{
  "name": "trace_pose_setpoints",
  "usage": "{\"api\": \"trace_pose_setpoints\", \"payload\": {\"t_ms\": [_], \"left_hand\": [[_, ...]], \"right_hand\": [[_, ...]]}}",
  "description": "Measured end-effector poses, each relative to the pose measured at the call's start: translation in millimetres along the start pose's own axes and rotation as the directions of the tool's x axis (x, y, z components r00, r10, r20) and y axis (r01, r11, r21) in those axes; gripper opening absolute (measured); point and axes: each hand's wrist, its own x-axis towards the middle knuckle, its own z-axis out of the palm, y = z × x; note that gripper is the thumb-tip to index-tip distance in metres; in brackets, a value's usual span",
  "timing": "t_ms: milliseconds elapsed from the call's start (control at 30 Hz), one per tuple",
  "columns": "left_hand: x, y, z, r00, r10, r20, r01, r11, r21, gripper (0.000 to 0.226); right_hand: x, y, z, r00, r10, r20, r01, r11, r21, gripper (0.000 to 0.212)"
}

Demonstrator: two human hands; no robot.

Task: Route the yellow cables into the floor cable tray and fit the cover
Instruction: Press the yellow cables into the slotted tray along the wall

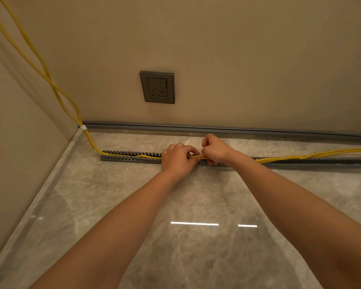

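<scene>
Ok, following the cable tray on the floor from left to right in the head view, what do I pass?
White cable tie → tray's left end → left hand → right hand → yellow cables lifting out of the tray.

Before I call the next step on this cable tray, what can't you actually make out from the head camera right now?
- Tray under the left hand and right hand: hidden, so cable seating there is unknown.
- Yellow cables and tray to the right: cut off by the frame edge.
- Cover: not in view.
- Cables' upper run: leaves at the top left edge.
- White tie at the corner: too small to tell how it fastens.
</scene>
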Motion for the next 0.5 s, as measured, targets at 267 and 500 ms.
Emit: {"api": "trace_pose_setpoints", "payload": {"t_ms": [267, 500], "left_hand": [[-1, 3, 4, 0.997, -0.001, 0.081, -0.004, 0.998, 0.065, 0.027], [-2, 5, 9, 0.999, -0.004, 0.045, 0.001, 0.998, 0.063, 0.023]], "right_hand": [[-3, 3, -2, 1.0, -0.018, 0.01, 0.018, 0.999, 0.026, 0.019], [-11, 18, -12, 0.987, -0.127, -0.101, 0.093, 0.953, -0.289, 0.018]]}}
